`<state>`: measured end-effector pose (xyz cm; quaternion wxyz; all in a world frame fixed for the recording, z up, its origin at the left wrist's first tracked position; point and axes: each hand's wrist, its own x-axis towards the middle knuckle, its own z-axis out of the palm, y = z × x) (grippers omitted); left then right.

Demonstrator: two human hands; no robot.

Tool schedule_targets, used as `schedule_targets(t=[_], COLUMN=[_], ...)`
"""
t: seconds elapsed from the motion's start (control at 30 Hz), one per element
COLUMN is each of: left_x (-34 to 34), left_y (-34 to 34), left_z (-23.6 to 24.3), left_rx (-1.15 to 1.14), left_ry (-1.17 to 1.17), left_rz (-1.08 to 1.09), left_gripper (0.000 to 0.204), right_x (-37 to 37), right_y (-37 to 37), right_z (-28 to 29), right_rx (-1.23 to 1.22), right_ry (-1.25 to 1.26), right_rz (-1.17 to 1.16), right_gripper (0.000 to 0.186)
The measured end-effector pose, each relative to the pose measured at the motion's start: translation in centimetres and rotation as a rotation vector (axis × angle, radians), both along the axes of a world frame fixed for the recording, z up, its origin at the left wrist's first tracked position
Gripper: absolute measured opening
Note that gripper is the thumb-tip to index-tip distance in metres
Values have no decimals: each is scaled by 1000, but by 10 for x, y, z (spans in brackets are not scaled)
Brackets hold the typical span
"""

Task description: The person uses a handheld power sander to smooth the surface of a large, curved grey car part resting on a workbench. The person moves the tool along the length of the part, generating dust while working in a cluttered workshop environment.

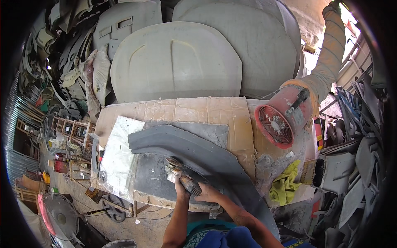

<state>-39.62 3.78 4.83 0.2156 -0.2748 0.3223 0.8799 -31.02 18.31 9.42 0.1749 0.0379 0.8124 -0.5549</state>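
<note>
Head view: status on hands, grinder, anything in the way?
Left hand grips grinder; right hand at its rear end. Disc near curved grey panel, contact unclear. Green cloth, red blower off to the right.

two hands (179, 188) (208, 194), one grinder (190, 184), two fans (60, 215) (294, 110)

A dusty grinder (190, 184) slants near a long, curved grey panel's (219, 162) inner edge.

From here I see a workshop: a handheld grinder (189, 184) lower centre, grey moulded panels (153, 66) stacked upper centre, a red ducted fan (285, 109) at right.
</note>
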Motion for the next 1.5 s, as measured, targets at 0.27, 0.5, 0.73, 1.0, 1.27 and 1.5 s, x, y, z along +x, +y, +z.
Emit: schedule_targets(t=[0.27, 0.5, 0.73, 1.0, 1.27, 1.5], left_x=[3, 8, 11, 9, 11, 11], left_y=[1, 7, 9, 11, 10, 17], left_z=[-3, 1, 0, 3, -5, 1], left_rx=[53, 57, 2, 27, 14, 43], left_ry=[-15, -2, 1, -44, 8, -49], left_rz=[-3, -19, -29, 7, -26, 7], left_gripper=[35, 33, 34, 30, 33, 32], right_x=[0, 8, 9, 10, 8, 10], right_y=[7, 10, 16, 15, 20, 24], right_z=[25, 13, 29, 19, 24, 25], right_rx=[-19, -53, -50, 18, 12, -49], right_ry=[-120, 10, 26, 161, 51, 77], right_rz=[34, -15, -8, -26, 9, -16], right_gripper=[84, 65, 59, 61, 61, 58])
